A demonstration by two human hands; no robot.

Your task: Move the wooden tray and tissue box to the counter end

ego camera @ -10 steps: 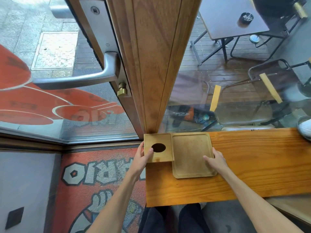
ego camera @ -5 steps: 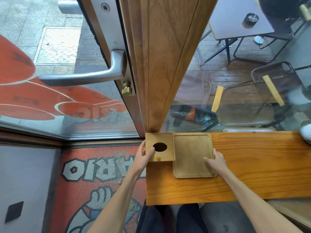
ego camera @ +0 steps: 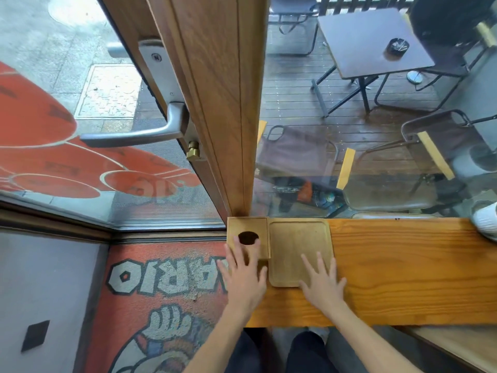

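Note:
The square wooden tissue box [ego camera: 247, 228] with a dark round hole in its top stands at the far left corner of the orange wooden counter [ego camera: 403, 270], against the door post. The flat wooden tray [ego camera: 298, 243] lies right beside it, touching its right side. My left hand [ego camera: 246, 270] lies flat with spread fingers over the box's near part, fingertips at the hole. Over the tray's near right corner, my right hand [ego camera: 321, 281] rests flat with fingers apart. Neither hand grips anything.
A wooden door post [ego camera: 223, 103] rises behind the box, with a metal door handle [ego camera: 139, 133] to its left. Glass runs along the counter's far edge. A white ribbed object [ego camera: 485, 220] sits at the counter's far right. The floor mat [ego camera: 150, 305] lies below left.
Both hands have let go of the sides of the box and tray and now lie flat on top of them. The box and tray stay at the counter's left end.

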